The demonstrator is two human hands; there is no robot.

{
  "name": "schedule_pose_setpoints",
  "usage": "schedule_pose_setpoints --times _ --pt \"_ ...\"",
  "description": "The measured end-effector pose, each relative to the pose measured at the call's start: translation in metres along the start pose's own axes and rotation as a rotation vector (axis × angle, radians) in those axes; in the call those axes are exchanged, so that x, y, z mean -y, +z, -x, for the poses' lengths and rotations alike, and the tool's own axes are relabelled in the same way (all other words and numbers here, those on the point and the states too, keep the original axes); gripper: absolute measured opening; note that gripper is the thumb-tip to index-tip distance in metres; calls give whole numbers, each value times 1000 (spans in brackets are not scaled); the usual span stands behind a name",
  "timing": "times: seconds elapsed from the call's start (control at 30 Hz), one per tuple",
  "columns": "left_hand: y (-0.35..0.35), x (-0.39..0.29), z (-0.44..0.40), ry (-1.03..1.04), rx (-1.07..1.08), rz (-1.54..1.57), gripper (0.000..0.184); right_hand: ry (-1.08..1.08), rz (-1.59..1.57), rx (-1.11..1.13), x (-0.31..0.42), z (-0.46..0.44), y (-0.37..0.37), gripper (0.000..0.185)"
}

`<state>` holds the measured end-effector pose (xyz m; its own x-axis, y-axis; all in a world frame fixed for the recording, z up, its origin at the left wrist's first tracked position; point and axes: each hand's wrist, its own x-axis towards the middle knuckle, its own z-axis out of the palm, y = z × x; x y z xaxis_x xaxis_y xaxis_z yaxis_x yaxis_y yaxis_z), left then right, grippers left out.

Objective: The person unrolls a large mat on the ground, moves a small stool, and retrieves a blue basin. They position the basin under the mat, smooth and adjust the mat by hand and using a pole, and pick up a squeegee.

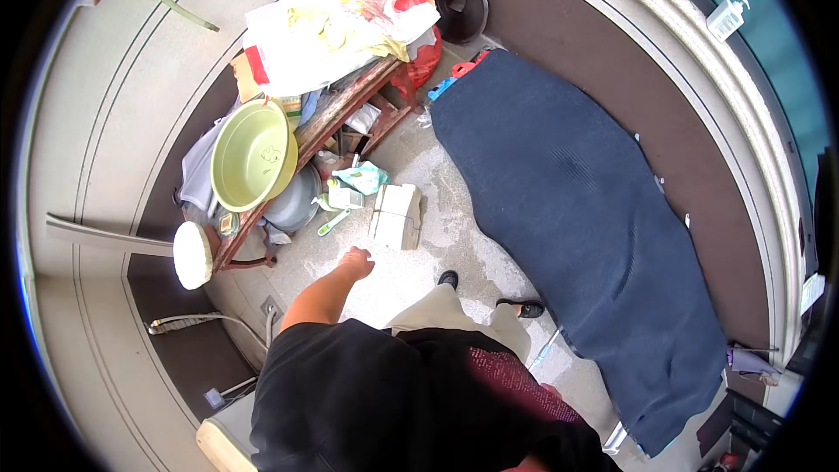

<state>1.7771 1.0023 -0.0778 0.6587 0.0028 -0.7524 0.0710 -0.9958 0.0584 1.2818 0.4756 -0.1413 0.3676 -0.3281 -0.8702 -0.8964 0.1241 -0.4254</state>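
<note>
My left hand (357, 263) hangs low over the floor with its fingers curled in; nothing shows in it. Just beyond it stands a pale block tied with string (396, 217). A green-handled brush (334, 223) lies to the left of the block, near a white bottle (347, 198) and a teal plastic packet (363, 177). Only a small part of my right hand (551, 391) shows past the shirt, its fingers hidden. Close to it, a thin pale-blue stick (544, 350) slants beside my foot; I cannot tell whether the hand touches it.
A red-brown wooden bench (343, 107) carries a green basin (249, 157) and a white plastic sheet (336, 26). Beneath it sits a grey basin (294, 201). A large dark-blue cover (581, 210) drapes along the right wall. A pump bottle (725, 19) stands on the window ledge.
</note>
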Motion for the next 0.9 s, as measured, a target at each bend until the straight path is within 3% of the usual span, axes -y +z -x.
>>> schedule_pose_setpoints --times 0.07,0.17,0.33,0.43,0.53,0.63,0.77,0.9 --pt "-23 31 18 -94 -102 168 39 3 -158 -35 49 18 -2 21" --pt "-11 75 16 -116 -187 297 37 11 42 -159 116 36 -6 24" --pt "16 76 71 -99 -153 465 36 -30 144 -149 141 22 -21 27" --pt "57 82 95 38 -7 356 38 -118 232 -146 153 38 -9 29" --pt "74 89 116 128 91 164 38 -208 79 -172 137 63 9 28" --pt "54 86 127 346 189 -142 39 -160 -98 -259 75 99 32 29" --pt "17 59 108 349 33 -37 36 122 -119 -250 -70 148 70 21" --pt "-5 31 99 471 -46 73 36 405 -251 -287 -154 207 105 14"
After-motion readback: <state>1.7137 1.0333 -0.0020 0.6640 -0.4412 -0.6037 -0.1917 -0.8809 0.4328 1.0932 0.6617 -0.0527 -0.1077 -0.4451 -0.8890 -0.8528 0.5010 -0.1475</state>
